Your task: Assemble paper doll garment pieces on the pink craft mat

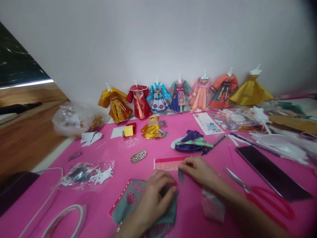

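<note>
My left hand (157,193) rests over a grey-green doll garment (123,201) with pink patterns and a red-pink dotted edge. Its fingers curl toward the thumb at the cloth, partly hiding it. Just to the right, my right hand (198,169) pinches a small dark grey-green strip (181,176), which hangs down blurred. Behind the hands lies a flat peach cloth band (167,164) with a red upper edge. Below my right forearm sits a small pale pink piece (213,208), partly covered.
Red-handled scissors (262,191) and a dark phone (272,172) lie at the right. Purple-green cloth (192,142) and an oval bead dish (138,156) lie farther back. Plastic bags (91,173) and a white tape roll (83,215) are leftward. Dressed doll forms (158,96) line the wall.
</note>
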Demonstrator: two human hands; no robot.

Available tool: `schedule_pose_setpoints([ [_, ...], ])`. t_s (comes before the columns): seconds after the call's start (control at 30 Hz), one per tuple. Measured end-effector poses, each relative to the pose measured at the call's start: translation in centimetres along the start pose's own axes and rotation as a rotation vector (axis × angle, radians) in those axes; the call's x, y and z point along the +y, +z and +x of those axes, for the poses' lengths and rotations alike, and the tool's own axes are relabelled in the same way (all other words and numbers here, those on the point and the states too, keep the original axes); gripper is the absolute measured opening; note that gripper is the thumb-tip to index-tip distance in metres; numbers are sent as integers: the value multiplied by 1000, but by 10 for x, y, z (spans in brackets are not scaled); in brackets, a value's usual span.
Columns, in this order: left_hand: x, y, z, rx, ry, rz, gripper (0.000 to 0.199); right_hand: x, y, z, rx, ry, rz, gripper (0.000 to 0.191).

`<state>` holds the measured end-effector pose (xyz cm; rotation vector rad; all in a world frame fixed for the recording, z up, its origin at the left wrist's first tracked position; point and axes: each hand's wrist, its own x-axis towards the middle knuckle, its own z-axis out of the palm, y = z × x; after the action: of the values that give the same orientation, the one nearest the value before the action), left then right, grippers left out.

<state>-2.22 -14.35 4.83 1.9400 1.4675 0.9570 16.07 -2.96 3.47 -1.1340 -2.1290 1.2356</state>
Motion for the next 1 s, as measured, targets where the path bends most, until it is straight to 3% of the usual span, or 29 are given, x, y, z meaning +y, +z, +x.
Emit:
schedule_pose_setpoints([
  [0.17,9,2,1,-234,89,243,32,5,2,4,80,-40,-174,32],
  [0.27,15,3,1,-315,92,330,35,4,3,4,110,-49,-260,31],
  [0.5,16,4,-1,-308,87,328,34,4,7,4,171,-53,-380,22],
  [0.73,17,0,-1,-371,43,375,42,-3,2,-6,65,-131,-431,11],
  [1.0,15,0,-4,-308,99,355,35,0,4,-4,58,-89,-457,19],
])
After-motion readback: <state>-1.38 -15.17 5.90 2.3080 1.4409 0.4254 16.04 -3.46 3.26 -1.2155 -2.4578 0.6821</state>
